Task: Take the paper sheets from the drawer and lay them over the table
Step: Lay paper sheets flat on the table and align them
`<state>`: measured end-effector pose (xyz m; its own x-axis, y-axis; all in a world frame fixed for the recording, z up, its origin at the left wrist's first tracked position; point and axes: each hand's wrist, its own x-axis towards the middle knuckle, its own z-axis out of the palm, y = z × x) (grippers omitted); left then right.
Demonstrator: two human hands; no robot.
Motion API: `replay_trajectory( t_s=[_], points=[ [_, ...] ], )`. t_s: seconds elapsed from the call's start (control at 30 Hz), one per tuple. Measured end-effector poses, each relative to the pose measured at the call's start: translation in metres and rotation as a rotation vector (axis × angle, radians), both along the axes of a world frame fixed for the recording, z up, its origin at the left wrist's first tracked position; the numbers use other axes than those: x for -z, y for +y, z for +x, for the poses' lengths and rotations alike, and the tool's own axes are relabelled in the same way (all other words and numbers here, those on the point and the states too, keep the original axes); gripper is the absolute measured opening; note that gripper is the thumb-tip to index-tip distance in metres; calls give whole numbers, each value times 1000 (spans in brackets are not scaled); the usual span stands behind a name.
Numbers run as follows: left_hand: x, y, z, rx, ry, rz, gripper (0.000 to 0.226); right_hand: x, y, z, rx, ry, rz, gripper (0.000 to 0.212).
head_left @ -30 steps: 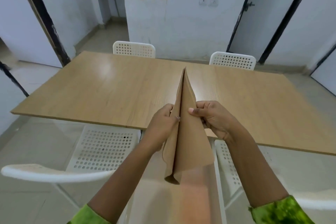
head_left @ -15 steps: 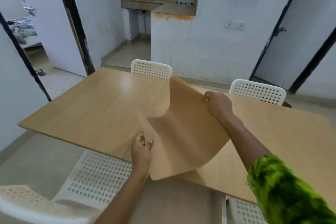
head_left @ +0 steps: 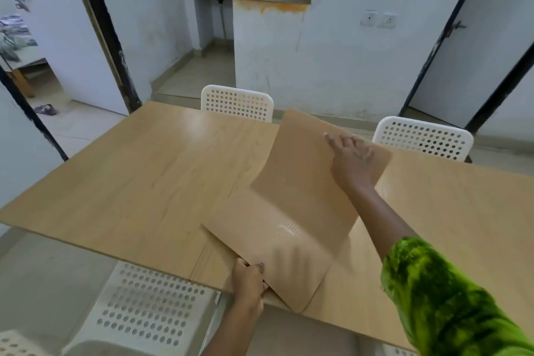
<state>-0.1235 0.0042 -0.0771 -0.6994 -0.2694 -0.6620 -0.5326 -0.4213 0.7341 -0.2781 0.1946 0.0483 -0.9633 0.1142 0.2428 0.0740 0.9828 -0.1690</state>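
The brown paper sheets [head_left: 291, 211] have sunk lower and spread wider over the wooden worktop [head_left: 130, 182] than half a second ago, though the far end still curls up. The right hand [head_left: 351, 160] rests there, fingers straight. The left hand [head_left: 248, 283] pinches the near corner at the worktop's edge. The laying is under way, and next, I'd judge, that curl needs pressing flat.
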Motion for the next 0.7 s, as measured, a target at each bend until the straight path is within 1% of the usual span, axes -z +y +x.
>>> replay_trajectory(
  t_s=[0.07, 0.17, 0.27, 0.37, 0.43, 0.5, 0.57, 0.7],
  points=[
    [1, 0, -3, -1, -13, 7, 19, 17, -3, 11, 3, -56, -17, 62],
    [-3, -3, -6, 32, -10, -19, 18, 46, -7, 29, 4, -175, -103, 52],
    [-7, -6, -9, 69, -1, -62, 16, 68, -11, 49, 3, -291, -236, 42],
    [-16, -9, -10, 92, -23, -40, 18, 85, -21, 75, -9, -368, -399, 38],
    [-22, -11, -9, 94, -44, -28, 19, 95, -34, 93, -67, -439, -457, 37],
    [-30, -11, -7, 77, -50, 18, 18, 102, -47, 110, -152, -519, -473, 38],
    [-38, -9, -4, 43, -53, 119, 19, 107, -58, 123, -206, -568, -436, 42],
    [-44, -8, 1, -28, -26, 314, 18, 109, -67, 137, -233, -585, -356, 45]
  ],
)
